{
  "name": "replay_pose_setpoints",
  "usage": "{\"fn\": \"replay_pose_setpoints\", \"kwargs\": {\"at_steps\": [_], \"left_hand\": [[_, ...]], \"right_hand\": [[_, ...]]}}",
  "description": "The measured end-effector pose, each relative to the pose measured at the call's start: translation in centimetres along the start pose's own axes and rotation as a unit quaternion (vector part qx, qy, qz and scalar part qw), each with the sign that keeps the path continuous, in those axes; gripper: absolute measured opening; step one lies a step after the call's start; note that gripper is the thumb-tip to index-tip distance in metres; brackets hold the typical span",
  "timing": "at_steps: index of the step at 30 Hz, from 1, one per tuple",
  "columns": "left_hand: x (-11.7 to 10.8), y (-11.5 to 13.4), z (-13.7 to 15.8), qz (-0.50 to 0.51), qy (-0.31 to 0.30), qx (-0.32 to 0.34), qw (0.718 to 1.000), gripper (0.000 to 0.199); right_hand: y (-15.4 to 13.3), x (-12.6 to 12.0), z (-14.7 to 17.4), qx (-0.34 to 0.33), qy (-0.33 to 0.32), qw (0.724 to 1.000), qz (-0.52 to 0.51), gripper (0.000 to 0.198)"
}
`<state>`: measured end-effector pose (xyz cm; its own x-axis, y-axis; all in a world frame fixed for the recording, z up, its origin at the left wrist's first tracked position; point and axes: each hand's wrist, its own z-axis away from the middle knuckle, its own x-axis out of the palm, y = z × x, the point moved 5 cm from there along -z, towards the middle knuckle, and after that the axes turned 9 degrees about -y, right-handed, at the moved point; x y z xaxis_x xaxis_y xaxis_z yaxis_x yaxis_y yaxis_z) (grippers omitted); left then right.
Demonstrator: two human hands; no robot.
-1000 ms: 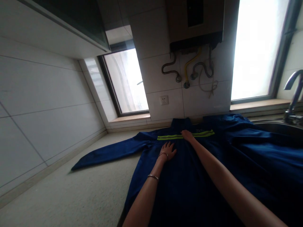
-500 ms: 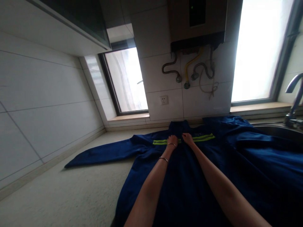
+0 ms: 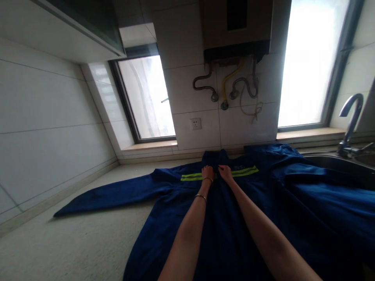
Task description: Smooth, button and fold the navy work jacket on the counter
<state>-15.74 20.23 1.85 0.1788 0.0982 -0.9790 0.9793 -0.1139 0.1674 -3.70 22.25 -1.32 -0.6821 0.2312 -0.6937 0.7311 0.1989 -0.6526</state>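
A dark blue work jacket [image 3: 172, 218] lies spread over the counter, its collar toward the wall and one sleeve stretched out to the left. A yellow-green and grey reflective stripe [image 3: 245, 171] crosses its chest. At the front opening, just below the collar, my left hand [image 3: 208, 172] is closed on the jacket's front, a bangle at its wrist. Close beside it on the right, my right hand [image 3: 225, 173] pinches the other front edge. The fingertips are small and dim, so any fastener between them is hidden.
Bare countertop [image 3: 73, 246] stretches along the left. At the right stand a sink [image 3: 319, 159] and a curved faucet [image 3: 351, 117], with part of the jacket by the basin. A water heater [image 3: 237, 27] with hoses hangs above, over a wall socket [image 3: 195, 123].
The whole view has shifted slightly, so the scene sits further left and more of the sink shows. Both hands stay at the same place on the jacket front.
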Motion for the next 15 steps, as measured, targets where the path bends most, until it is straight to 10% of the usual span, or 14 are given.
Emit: {"fn": "replay_pose_setpoints", "kwargs": {"at_steps": [15], "left_hand": [[-0.4, -1.4, -0.9, 0.128, 0.025, -0.029, 0.991, 0.025]], "right_hand": [[0.3, -0.1, -0.2, -0.016, 0.022, 0.999, -0.028, 0.035]]}}
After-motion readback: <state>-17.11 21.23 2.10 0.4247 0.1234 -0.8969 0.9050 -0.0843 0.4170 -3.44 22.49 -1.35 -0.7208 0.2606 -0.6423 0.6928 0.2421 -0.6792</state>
